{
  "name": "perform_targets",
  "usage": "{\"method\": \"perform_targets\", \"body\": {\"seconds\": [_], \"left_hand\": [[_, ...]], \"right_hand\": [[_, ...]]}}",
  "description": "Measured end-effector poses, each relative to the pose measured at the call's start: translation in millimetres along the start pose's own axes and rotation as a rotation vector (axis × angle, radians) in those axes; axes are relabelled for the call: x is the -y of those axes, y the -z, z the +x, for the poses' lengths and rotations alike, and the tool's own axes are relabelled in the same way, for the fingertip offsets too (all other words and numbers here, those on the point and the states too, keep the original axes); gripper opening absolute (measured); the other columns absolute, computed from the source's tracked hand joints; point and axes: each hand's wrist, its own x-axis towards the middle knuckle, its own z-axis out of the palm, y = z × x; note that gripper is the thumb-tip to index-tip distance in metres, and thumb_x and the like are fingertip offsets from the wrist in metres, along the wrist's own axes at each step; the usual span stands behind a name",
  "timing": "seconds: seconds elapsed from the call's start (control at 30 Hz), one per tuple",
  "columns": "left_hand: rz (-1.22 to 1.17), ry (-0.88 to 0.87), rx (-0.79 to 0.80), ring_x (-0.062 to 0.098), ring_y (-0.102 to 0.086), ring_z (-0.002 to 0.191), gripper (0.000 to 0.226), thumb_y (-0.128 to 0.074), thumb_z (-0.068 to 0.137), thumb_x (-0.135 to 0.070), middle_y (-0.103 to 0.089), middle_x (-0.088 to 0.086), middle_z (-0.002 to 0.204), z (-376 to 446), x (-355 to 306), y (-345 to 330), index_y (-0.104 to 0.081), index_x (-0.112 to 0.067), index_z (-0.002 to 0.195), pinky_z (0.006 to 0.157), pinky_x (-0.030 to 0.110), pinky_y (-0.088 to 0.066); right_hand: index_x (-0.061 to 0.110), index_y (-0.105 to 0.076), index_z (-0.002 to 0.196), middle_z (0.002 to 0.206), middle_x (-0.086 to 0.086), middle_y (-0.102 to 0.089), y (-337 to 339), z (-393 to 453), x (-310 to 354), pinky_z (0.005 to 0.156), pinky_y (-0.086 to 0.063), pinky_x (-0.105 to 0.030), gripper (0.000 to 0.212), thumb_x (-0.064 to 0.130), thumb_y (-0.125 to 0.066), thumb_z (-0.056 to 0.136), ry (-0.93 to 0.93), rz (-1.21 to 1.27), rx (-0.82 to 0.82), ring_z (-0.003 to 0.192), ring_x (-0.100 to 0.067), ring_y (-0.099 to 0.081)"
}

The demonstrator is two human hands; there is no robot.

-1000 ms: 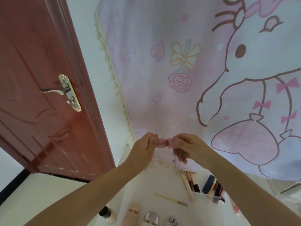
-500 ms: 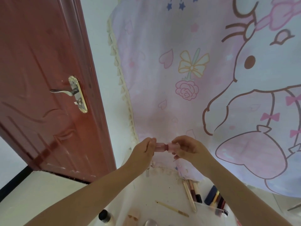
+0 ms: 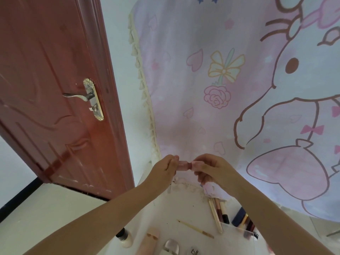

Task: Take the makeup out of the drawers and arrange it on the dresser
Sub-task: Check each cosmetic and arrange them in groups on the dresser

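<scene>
- The left hand (image 3: 166, 167) pinches one end of a small pink tube (image 3: 184, 165), fingers curled round it; the right hand (image 3: 211, 168) grips the other end the same way.
- Over the last second little has changed: both hands have kept their hold on the tube, level between them and raised in front of the pink cartoon cloth (image 3: 239, 89) on the wall. A seam shows at its middle, so I judge they are pulling or twisting a cap, but no gap has opened.
- The view itself has drifted upward, so the things below the tube now sit lower in sight; they do not seem to have been touched.
- For the task, this means a pause: the tube is out of the drawer but not yet set down.
- Below the tube lies the white counter (image 3: 185, 208), with a thin wooden stick (image 3: 196, 229) lying loose.
- Down and right of the tube, a clear box (image 3: 239, 234) holds pencils and brushes leaning out.
- Down and left of the tube stand a small black-capped bottle (image 3: 125, 238) and a pale pink case (image 3: 150, 240).
- Well left of the tube hangs the red door (image 3: 46, 80) with its brass handle (image 3: 81, 95).
</scene>
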Motion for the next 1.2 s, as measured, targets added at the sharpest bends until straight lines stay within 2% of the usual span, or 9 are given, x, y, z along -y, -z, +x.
{"method": "perform_targets", "body": {"seconds": [0.1, 0.3, 0.4, 0.53, 0.63, 0.7, 0.83, 1.0, 1.2], "left_hand": [[0.083, 0.014, 0.160, -0.002, -0.040, 0.038, 0.026, -0.034, 0.097, -0.022, -0.043, -0.001, 0.052, -1.9, 5.1, 5.7, -0.043, -0.022, 0.073, 0.043, 0.008, -0.030], [-0.041, 0.296, 0.363, 0.007, -0.059, 0.061, 0.016, -0.046, 0.093, -0.033, -0.061, -0.003, 0.080, -7.1, 29.0, 19.7, -0.052, -0.018, 0.090, 0.053, 0.015, -0.046], [-0.145, 0.418, 0.359, 0.006, -0.063, 0.063, 0.015, -0.039, 0.096, -0.027, -0.059, 0.001, 0.091, -5.7, 44.2, 28.6, -0.051, -0.021, 0.090, 0.055, 0.014, -0.049], [0.020, 0.500, 0.166, 0.015, -0.058, 0.079, 0.012, -0.041, 0.095, -0.025, -0.055, 0.003, 0.102, 2.9, 77.5, 46.6, -0.050, -0.017, 0.097, 0.063, 0.021, -0.045], [0.316, 0.465, 0.092, 0.018, -0.052, 0.087, 0.023, -0.039, 0.095, -0.023, -0.052, 0.004, 0.098, 2.8, 112.5, 67.1, -0.052, -0.007, 0.107, 0.062, 0.020, -0.037], [0.448, 0.467, 0.108, 0.021, -0.050, 0.088, 0.021, -0.038, 0.096, -0.020, -0.049, 0.004, 0.093, -2.4, 136.7, 79.4, -0.052, -0.006, 0.100, 0.060, 0.021, -0.034], [0.696, 0.513, 0.241, 0.024, -0.050, 0.112, 0.028, -0.036, 0.096, -0.023, -0.055, 0.009, 0.121, -13.3, 182.8, 89.6, -0.052, -0.006, 0.112, 0.087, 0.028, -0.038], [0.833, 0.406, 0.416, 0.020, -0.031, 0.134, 0.039, -0.034, 0.098, -0.021, -0.031, 0.004, 0.147, -24.7, 219.6, 87.1, -0.036, -0.012, 0.135, 0.106, 0.031, -0.029], [1.011, 0.161, 0.591, 0.020, 0.003, 0.144, 0.055, -0.029, 0.099, -0.027, 0.002, 0.008, 0.155, -30.6, 250.1, 82.4, -0.006, -0.006, 0.145, 0.112, 0.023, 0.001]], "right_hand": [[0.019, -0.062, 0.080, 0.056, 0.006, -0.065, -1.3, 0.4, -1.5, 0.050, -0.051, -0.014, 0.005, 0.015, -0.064, 0.081, 0.010, -0.136, -0.027, 0.049, -0.006, -0.061], [0.036, -0.056, 0.081, 0.067, 0.007, -0.065, -10.5, 6.9, -20.1, 0.058, -0.052, -0.012, 0.014, 0.025, -0.064, 0.081, 0.055, -0.441, 0.022, 0.055, 0.001, -0.062], [0.025, -0.062, 0.089, 0.069, 0.003, -0.065, -16.1, 15.7, -34.2, 0.067, -0.052, -0.019, 0.009, 0.024, -0.064, 0.081, 0.016, -0.431, 0.032, 0.059, -0.008, -0.061], [0.015, -0.063, 0.098, 0.073, 0.010, -0.059, -28.8, 36.2, -51.0, 0.059, -0.038, 0.002, 0.016, 0.023, -0.062, 0.084, 0.065, -0.701, -0.022, 0.061, 0.002, -0.053], [0.017, -0.060, 0.085, 0.077, 0.004, -0.053, -46.2, 53.9, -66.8, 0.067, -0.029, 0.002, 0.005, 0.018, -0.055, 0.086, 0.106, -0.957, 0.037, 0.074, -0.011, -0.050], [0.018, -0.052, 0.073, 0.077, 0.001, -0.049, -60.6, 67.0, -82.8, 0.065, -0.031, -0.012, 0.013, 0.018, -0.050, 0.086, 0.077, -1.048, 0.106, 0.082, -0.021, -0.053], [0.012, -0.054, 0.094, 0.100, -0.006, -0.056, -88.3, 87.8, -117.3, 0.076, -0.040, -0.029, 0.016, 0.021, -0.042, 0.090, 0.027, -1.262, 0.221, 0.098, -0.024, -0.054], [0.005, -0.051, 0.102, 0.110, -0.012, -0.054, -111.5, 107.6, -136.0, 0.072, -0.045, -0.034, 0.023, 0.019, -0.035, 0.092, -0.023, -1.366, 0.337, 0.095, -0.028, -0.057], [0.005, -0.052, 0.102, 0.104, -0.012, -0.054, -119.5, 121.9, -144.1, 0.062, -0.041, -0.030, 0.025, 0.021, -0.035, 0.093, -0.063, -1.452, 0.318, 0.089, -0.029, -0.059]]}}
